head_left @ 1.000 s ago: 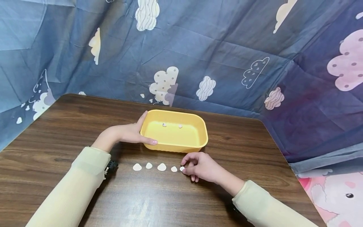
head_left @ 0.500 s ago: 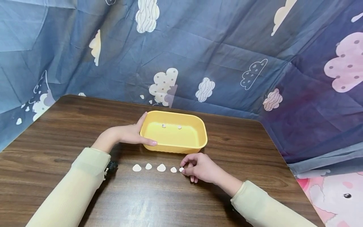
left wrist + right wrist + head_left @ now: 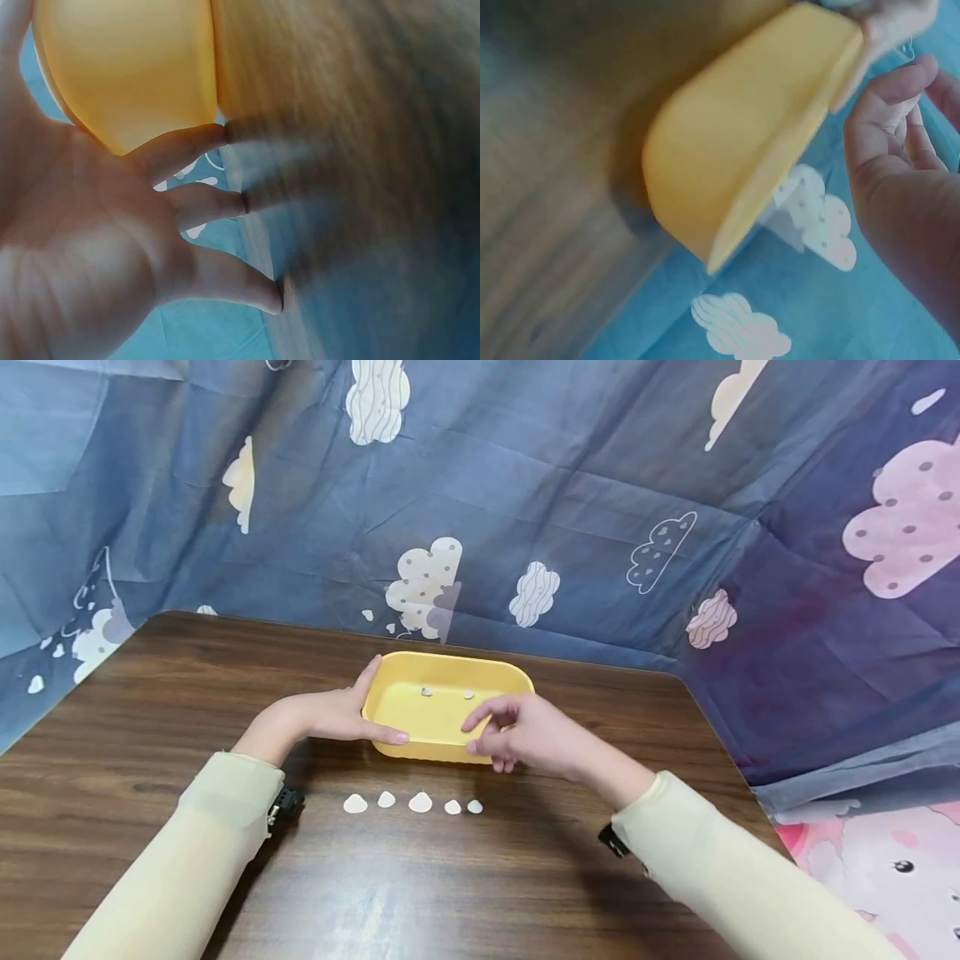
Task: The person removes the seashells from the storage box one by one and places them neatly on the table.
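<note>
My left hand [image 3: 327,713] rests against the left end of a yellow plastic bin [image 3: 456,753], its thumb along the front wall. In the left wrist view the other fingers [image 3: 217,276] are spread, tips on the table. Over the bin's front right rim hovers my right hand [image 3: 528,735], fingers loosely bent and a gap between thumb and index, with nothing seen in them. Two small shells [image 3: 426,692] lie on the bin's floor. Several white seashells form a row in front of the bin, from a larger shell [image 3: 356,804] at left to a small shell [image 3: 475,807] at right.
All this stands on a dark wood table [image 3: 225,668]. A blue cloth [image 3: 315,510] with printed clouds hangs behind it and along the right side. Small black devices [image 3: 286,805] are strapped at the sleeve cuffs.
My right hand has let go of the rightmost shell in the row and moved up and away from me, over the bin's rim. The left hand keeps its place on the bin.
</note>
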The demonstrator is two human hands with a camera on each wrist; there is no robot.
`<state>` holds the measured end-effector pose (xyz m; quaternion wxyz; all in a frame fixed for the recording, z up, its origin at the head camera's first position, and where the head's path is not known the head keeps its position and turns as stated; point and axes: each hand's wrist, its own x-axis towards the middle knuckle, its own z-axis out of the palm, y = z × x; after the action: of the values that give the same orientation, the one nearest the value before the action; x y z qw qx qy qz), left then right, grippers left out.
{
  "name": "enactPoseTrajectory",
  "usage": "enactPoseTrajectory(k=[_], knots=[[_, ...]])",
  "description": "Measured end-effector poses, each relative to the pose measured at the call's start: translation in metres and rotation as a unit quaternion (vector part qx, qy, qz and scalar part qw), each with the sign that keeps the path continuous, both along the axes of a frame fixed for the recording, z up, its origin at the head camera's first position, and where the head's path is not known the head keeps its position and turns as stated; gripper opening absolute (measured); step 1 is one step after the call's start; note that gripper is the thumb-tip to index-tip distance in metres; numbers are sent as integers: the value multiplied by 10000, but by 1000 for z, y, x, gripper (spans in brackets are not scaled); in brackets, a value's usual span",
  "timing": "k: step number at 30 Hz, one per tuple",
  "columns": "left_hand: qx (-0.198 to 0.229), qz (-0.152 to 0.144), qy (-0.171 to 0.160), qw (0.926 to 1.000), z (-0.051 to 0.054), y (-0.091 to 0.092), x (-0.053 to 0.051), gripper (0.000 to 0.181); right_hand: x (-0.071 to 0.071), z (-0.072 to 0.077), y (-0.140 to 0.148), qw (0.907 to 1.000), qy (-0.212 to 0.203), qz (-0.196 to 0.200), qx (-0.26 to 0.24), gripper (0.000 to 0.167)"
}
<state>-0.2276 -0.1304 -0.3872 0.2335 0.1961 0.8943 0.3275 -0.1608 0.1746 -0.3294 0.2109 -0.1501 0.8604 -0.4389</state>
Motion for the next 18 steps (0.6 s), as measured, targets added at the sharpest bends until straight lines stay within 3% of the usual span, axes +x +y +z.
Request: enactPoseTrajectory(k=[3, 6, 12, 18], knots=[[-49, -19, -4, 10000, 1, 0, 0, 147, -18, 11, -3, 9992, -103, -324, -185, 30], [-55, -6, -16, 10000, 1, -1, -1, 147, -41, 7, -7, 9958, -239, -763, -441, 34], [-36, -28, 40, 10000, 2, -3, 0, 146, -78, -23, -16, 9830, -577, -1637, -600, 42], [-42, -70, 109, 9999, 2, 0, 1, 146, -91, -47, -17, 9732, -849, -2102, -381, 52]])
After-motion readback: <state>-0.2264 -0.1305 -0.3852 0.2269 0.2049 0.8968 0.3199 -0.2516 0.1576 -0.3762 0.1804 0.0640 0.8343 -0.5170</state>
